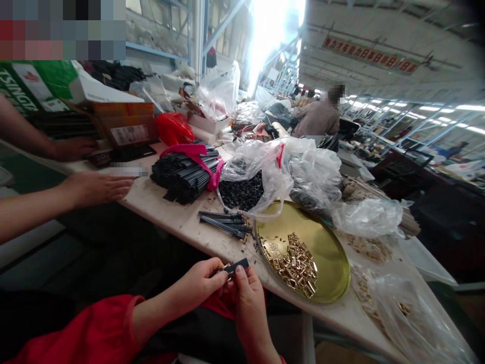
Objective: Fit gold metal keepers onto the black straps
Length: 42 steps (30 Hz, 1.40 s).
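Observation:
Just off the table's front edge, my left hand point(206, 279) and my right hand point(248, 296) meet around a short black strap point(239, 266). Thumb and fingers of both hands pinch it. Gold metal shows at its left end, partly hidden by my left fingers. On the table beyond lie several black straps with gold buckles point(226, 223). To the right of my hands, a round gold tray point(333, 268) holds a heap of gold buckles point(297, 265). Behind the straps, a clear plastic bag point(275, 184) holds many small black loops point(244, 193).
A bundle of black straps point(182, 174) tied with a pink band lies at the back left. Another person's hand point(96, 187) rests by the table edge, with a further hand point(74, 148) behind it. Plastic bags point(413, 313) lie right of the tray. A cardboard box point(125, 124) stands far left.

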Motion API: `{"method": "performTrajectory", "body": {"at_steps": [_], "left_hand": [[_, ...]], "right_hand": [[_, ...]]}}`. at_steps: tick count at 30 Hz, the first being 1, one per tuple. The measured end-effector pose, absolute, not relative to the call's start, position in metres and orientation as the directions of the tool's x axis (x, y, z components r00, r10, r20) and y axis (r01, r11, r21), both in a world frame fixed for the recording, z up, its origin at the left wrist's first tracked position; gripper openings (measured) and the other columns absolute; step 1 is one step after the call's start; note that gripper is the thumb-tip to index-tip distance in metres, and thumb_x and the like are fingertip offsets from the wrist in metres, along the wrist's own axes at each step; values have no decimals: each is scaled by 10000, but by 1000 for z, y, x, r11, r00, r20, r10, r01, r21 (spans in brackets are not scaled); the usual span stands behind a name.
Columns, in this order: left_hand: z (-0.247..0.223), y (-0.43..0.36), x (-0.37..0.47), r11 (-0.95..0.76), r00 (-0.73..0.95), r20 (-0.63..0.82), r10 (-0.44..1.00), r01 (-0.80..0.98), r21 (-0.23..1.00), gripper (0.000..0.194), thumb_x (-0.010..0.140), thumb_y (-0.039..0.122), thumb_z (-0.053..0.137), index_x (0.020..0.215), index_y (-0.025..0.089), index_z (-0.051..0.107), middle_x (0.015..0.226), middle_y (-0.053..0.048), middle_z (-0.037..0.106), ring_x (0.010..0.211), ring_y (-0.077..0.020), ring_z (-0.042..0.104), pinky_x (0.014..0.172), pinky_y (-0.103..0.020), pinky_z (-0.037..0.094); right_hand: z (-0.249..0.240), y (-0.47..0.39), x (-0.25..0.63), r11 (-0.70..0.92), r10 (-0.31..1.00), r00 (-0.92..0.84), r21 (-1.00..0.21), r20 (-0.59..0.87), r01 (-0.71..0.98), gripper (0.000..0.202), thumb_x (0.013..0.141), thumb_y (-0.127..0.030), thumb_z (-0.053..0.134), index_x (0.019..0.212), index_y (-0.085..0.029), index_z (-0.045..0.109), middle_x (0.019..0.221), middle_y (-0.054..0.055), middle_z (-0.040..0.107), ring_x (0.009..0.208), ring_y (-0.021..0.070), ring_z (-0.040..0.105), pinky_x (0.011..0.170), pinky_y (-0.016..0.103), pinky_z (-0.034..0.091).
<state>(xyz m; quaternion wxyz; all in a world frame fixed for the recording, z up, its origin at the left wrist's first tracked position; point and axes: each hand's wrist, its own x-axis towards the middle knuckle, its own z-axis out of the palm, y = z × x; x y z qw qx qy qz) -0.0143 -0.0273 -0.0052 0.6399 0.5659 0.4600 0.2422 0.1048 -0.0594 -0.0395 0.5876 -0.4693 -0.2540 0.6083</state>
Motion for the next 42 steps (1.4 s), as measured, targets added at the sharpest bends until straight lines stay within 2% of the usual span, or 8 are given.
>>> {"method": "performTrajectory", "body": {"at_steps": [4, 17, 23, 29, 32, 35, 38, 42], "left_hand": [[-14, -28, -16, 153, 439, -270, 857, 283, 947, 201, 775, 331, 441, 677, 160, 476, 587, 47, 471, 538, -96, 395, 497, -205, 317], [-19, -18, -13, 286, 483, -352, 802, 207, 936, 244, 774, 400, 465, 695, 169, 458, 559, 63, 444, 478, -76, 358, 450, -189, 276], [-19, -19, -12, 217, 407, -326, 853, 291, 932, 245, 766, 397, 445, 652, 184, 406, 575, 61, 415, 519, -90, 368, 476, -199, 285], [3, -27, -22, 42, 497, -307, 812, 474, 879, 241, 784, 384, 471, 686, 165, 489, 616, 52, 457, 573, -103, 389, 497, -201, 269], [6, -23, -26, 74, 498, -310, 810, 437, 896, 290, 762, 438, 512, 674, 163, 485, 607, 53, 449, 562, -101, 387, 480, -195, 265], [0, -11, -29, 172, 465, -342, 817, 369, 913, 322, 720, 474, 550, 670, 179, 431, 573, 61, 454, 501, -97, 406, 443, -190, 281], [-5, 2, -33, 174, 489, -292, 822, 272, 946, 278, 720, 413, 564, 826, 180, 455, 645, 48, 534, 517, -112, 491, 487, -200, 362], [-9, 20, -38, 136, 487, -293, 822, 332, 933, 247, 807, 408, 439, 843, 172, 504, 595, 53, 494, 505, -99, 458, 481, -192, 333]], "right_hand": [[-43, -59, 108, -38, 941, 331, -995, -65, -88, 276, 753, -452, 585, 693, -184, 562, 616, -22, 569, 573, 122, 518, 555, 238, 416], [-51, -48, 118, -184, 967, 137, -958, -217, -219, 250, 795, -436, 532, 774, -187, 515, 654, -26, 545, 568, 113, 489, 539, 242, 415], [-53, -50, 122, -53, 981, 189, -994, -33, 100, 156, 751, -335, 593, 730, -183, 567, 669, -12, 574, 640, 137, 516, 611, 254, 417], [-48, -51, 130, -259, 966, -64, -948, -251, -187, 160, 705, -304, 640, 722, -162, 568, 678, -11, 613, 627, 130, 534, 626, 260, 434], [-40, -51, 128, -225, 974, -80, -957, -214, -184, 143, 707, -284, 647, 700, -170, 560, 642, -28, 580, 605, 121, 506, 602, 246, 420], [-29, -46, 125, -67, 997, -47, -998, -66, -19, 92, 729, -262, 625, 711, -182, 584, 669, -19, 577, 643, 134, 504, 604, 243, 413], [-12, -26, 132, 2, 970, -241, -985, -41, 175, 88, 787, -230, 540, 764, -193, 617, 719, -1, 609, 677, 150, 528, 601, 244, 415], [4, 45, 154, 158, 942, -335, -845, -26, 511, 167, 813, -196, 483, 910, -186, 620, 759, 9, 625, 687, 147, 563, 604, 236, 428]]}}
